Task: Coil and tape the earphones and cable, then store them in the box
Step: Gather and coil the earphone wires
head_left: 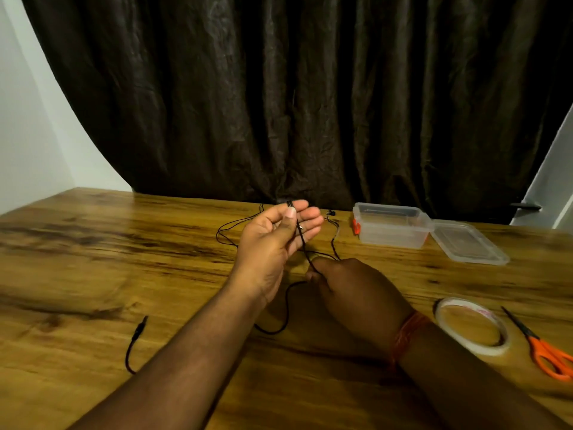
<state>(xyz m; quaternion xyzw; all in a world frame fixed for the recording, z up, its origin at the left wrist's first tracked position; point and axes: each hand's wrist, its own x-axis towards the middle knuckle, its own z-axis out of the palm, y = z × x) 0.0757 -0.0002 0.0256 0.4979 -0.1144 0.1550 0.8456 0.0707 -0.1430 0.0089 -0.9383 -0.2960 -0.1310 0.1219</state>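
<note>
1. The left hand (279,240) was raised palm-up, fingers spread, with the black earphone cord (302,243) pinned under its thumb.
2. The right hand (353,290), at 5 o'clock of the left, pinched the same cord.
3. Loose cord trailed on the wooden table (93,259) around both hands.
4. The clear plastic box (392,226) stood open at 2 o'clock; the tape roll (473,325) lay at 4 o'clock.

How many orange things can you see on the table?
2: the scissors' handles at the near right edge, and the clip on the left end of the clear box at the back. An orange band is also on the right wrist, not the table.
</note>
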